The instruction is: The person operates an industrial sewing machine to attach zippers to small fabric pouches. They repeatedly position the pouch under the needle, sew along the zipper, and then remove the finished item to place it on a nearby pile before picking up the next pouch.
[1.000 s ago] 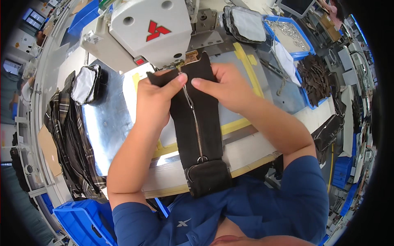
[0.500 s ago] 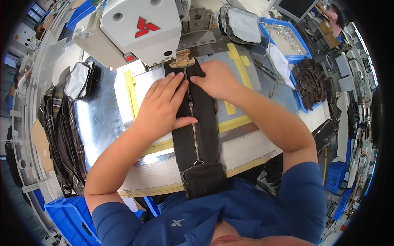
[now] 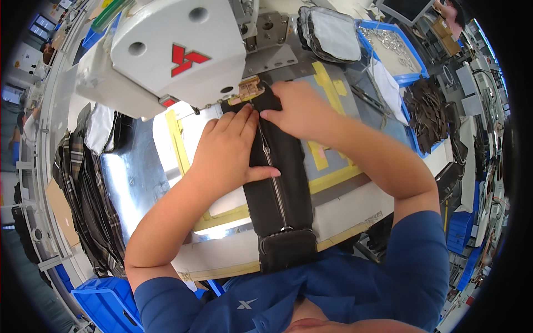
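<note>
A long black zippered bag piece [image 3: 294, 191] lies lengthwise toward my body, its far end at the white sewing machine head [image 3: 161, 44]. A metal zipper [image 3: 277, 194] runs down its middle, and a small zipped pouch [image 3: 287, 250] hangs at the near end, over the table edge. My left hand [image 3: 225, 150] rests flat on the piece's left half, fingers stretched toward the machine and thumb across the zipper. On the far right edge, my right hand [image 3: 305, 108] grips the piece between thumb and fingers; the fingertips are partly hidden. The needle area is hidden too.
Dark plaid fabric pieces [image 3: 91, 200] are stacked at left beside a white-and-black pile [image 3: 102, 130]. Another such pile [image 3: 333, 36] sits behind at right, near blue trays of metal rings [image 3: 394, 50] and dark scraps [image 3: 425, 108]. Yellow tape [image 3: 333, 180] marks the work plate.
The whole view has shifted a little, with the machine head larger in it. My left fingers lie closer together near the zipper's far end. My right hand keeps its grip.
</note>
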Demonstrator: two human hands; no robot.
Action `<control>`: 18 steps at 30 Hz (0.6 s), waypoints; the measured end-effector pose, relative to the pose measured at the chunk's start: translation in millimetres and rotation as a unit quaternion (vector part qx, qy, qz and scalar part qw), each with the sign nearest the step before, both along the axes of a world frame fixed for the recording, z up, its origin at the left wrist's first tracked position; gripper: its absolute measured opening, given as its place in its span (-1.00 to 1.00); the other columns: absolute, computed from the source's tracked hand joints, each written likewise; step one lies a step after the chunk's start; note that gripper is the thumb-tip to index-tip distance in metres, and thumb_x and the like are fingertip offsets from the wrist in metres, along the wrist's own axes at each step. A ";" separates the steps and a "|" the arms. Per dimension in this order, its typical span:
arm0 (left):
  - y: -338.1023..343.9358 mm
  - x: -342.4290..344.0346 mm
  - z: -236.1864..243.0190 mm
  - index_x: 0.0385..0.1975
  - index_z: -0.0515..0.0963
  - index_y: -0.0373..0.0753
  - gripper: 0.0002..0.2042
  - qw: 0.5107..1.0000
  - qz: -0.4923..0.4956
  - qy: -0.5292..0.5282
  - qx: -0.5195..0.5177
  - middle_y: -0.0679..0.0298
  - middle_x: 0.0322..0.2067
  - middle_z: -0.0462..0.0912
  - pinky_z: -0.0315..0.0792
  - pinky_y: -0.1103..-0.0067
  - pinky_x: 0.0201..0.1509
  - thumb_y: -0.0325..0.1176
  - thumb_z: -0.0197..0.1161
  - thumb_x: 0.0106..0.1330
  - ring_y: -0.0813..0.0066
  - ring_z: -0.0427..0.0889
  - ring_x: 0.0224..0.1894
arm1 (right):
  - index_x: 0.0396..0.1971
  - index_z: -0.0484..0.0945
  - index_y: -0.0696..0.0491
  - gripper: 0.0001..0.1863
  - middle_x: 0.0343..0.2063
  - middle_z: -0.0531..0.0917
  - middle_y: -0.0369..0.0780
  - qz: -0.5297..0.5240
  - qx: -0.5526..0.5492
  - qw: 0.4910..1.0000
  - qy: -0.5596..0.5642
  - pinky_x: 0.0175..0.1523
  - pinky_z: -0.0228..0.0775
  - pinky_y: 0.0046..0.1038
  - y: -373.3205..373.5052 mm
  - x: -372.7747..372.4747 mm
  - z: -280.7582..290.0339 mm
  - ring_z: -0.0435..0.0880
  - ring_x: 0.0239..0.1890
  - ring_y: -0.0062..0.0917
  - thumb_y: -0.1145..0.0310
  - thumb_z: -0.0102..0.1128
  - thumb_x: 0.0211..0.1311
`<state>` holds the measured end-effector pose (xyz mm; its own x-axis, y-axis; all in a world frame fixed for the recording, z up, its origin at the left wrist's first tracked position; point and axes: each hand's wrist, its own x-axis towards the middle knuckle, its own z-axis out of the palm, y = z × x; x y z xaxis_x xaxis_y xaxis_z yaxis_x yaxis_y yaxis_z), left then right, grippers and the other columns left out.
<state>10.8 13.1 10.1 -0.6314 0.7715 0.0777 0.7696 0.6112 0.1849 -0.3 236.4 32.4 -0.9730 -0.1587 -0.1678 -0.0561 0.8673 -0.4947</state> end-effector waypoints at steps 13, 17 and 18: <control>1.2 -5.5 -4.8 0.39 0.39 -0.54 0.16 0.994 -0.034 -0.056 0.091 -0.25 0.40 0.43 0.34 0.07 0.54 0.29 0.66 -0.08 -0.28 0.44 0.44 | 0.09 0.54 0.34 -0.21 0.26 0.58 0.17 0.257 0.013 0.946 0.196 0.53 0.37 -0.10 9.2 31.0 -24.3 0.57 0.37 0.01 -0.07 0.54 0.16; 2.8 -7.2 -4.9 0.35 0.41 -0.58 0.14 0.993 -0.037 -0.061 0.092 -0.26 0.38 0.44 0.35 0.08 0.53 0.22 0.66 -0.10 -0.24 0.46 0.41 | 0.11 0.54 0.33 -0.20 0.27 0.57 0.19 0.255 0.018 0.949 0.184 0.53 0.38 -0.12 8.4 30.9 -24.0 0.57 0.38 0.01 -0.07 0.54 0.15; 3.6 -7.9 -5.0 0.33 0.43 -0.61 0.11 0.993 -0.040 -0.059 0.094 -0.27 0.36 0.45 0.36 0.08 0.52 0.20 0.66 -0.10 -0.21 0.48 0.40 | 0.11 0.54 0.33 -0.20 0.28 0.57 0.19 0.253 0.018 0.951 0.179 0.53 0.39 -0.13 8.6 30.8 -24.0 0.57 0.38 0.01 -0.07 0.54 0.15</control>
